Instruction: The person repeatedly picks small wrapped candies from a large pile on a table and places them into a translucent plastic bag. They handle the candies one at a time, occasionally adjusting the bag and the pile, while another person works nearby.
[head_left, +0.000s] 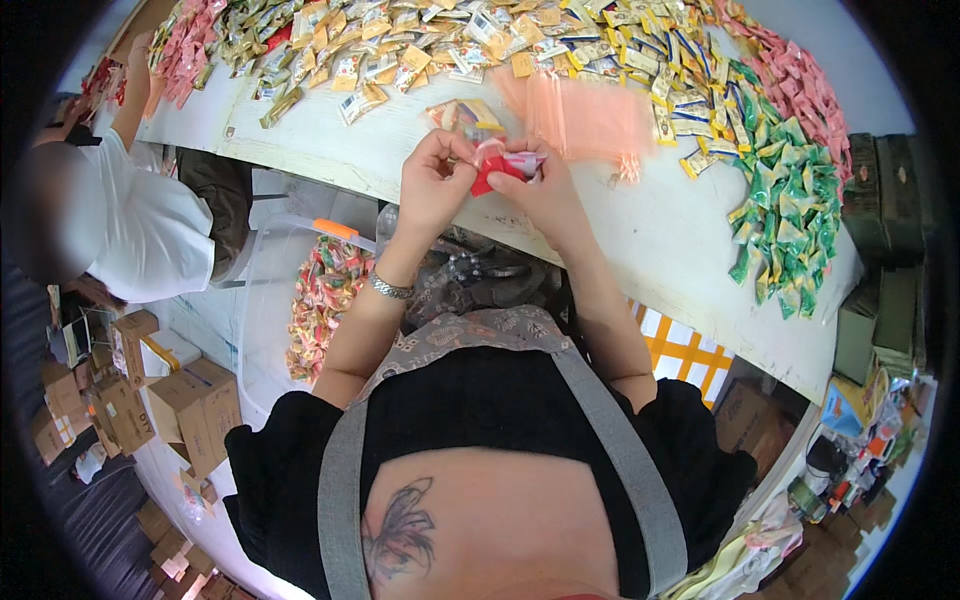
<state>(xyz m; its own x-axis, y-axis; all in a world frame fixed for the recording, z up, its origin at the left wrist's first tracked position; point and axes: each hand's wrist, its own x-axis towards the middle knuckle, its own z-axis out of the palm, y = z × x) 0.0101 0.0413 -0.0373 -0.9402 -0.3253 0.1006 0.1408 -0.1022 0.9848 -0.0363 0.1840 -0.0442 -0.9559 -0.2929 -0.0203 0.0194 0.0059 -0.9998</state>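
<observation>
Above the near edge of the white table, my left hand (440, 180) and my right hand (541, 187) meet. My right hand grips a small red packet (491, 166), its thumb pressed over the front, with a pale purple-and-white piece (527, 162) showing by its fingers. My left fingertips pinch at the left edge of the red and sheer pink material; exactly what they hold is partly hidden. Just beyond my fingers lies a group of wrapped snacks (469, 115), perhaps in a clear bag. A stack of sheer peach pouches (592, 116) lies to the right of them.
Piles of wrapped snacks (405, 67) cover the table's far side, with green packets (791, 210) and pink packets (806, 82) at right. A clear bin (259, 300) of filled pouches (322, 322) stands below left. A person in white (154, 217) sits left; cardboard boxes (196, 412) stand behind.
</observation>
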